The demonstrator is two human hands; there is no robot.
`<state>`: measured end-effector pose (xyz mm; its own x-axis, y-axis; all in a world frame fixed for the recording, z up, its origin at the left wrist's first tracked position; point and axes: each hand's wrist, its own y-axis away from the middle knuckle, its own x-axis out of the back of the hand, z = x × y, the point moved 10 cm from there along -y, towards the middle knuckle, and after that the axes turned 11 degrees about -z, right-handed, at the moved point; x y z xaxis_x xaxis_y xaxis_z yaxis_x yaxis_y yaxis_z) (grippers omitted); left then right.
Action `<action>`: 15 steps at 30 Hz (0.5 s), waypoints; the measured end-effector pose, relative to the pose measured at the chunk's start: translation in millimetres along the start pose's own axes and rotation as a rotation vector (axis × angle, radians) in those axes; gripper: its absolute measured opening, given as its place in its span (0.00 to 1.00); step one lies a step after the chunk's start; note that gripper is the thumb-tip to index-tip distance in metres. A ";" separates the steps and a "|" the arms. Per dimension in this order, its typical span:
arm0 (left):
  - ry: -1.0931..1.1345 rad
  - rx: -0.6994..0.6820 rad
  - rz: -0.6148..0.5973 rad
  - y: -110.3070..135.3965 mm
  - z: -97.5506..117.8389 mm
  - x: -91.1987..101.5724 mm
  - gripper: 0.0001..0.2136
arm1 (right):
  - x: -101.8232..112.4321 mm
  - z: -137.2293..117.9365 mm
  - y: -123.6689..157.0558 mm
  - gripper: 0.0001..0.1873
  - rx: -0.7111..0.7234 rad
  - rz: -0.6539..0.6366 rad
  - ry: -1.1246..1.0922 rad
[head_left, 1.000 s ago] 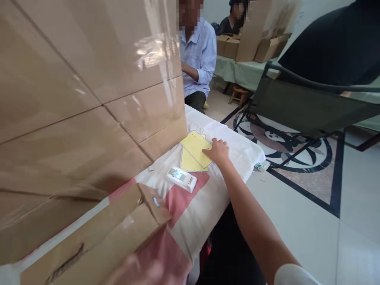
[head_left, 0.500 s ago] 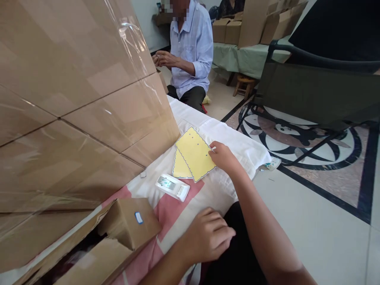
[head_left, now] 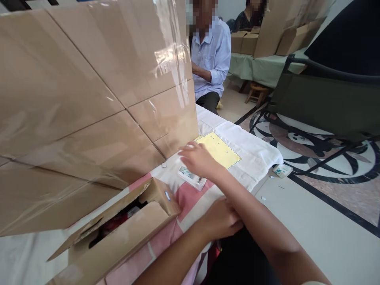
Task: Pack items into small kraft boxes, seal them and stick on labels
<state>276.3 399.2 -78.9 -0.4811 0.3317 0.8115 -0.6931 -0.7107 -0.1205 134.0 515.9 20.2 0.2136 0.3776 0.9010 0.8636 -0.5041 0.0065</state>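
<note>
Here, a tall taped cardboard wall (head_left: 89, 99) stands along the tabletop (head_left: 261, 152), which is draped in white and pink cloth; an open cardboard box (head_left: 130, 235) sits in front of the wall, something red showing through its gap; a yellow, blue-edged sheet (head_left: 228, 153) lies flat near the wall's far end; the right hand (head_left: 196, 157), palm down, fingers loosely spread, overlaps the sheet's left part, contact unclear; the left hand (head_left: 221, 219) curls near the tabletop's front edge, its grip impossible to tell; a white case (head_left: 196, 182) lies partly hidden below the right hand.
</note>
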 end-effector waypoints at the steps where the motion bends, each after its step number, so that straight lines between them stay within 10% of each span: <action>1: 0.082 0.051 0.040 2.9 -7.7 5.6 0.07 | -15.6 -19.0 -15.8 0.15 0.070 -0.125 0.014; 5: 0.194 0.189 0.086 10.2 -22.6 16.0 0.06 | -65.7 -49.4 -59.3 0.07 0.092 -0.426 0.030; 15: -0.032 0.178 -0.014 2.4 -19.0 -5.7 0.05 | -57.7 -59.2 -76.5 0.04 0.076 -0.215 0.050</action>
<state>267.2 407.4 -94.7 -0.4532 0.3244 0.8303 -0.5922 -0.8057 -0.0084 28.5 486.6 -6.6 -0.0005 0.4298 0.9029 0.9190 -0.3557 0.1698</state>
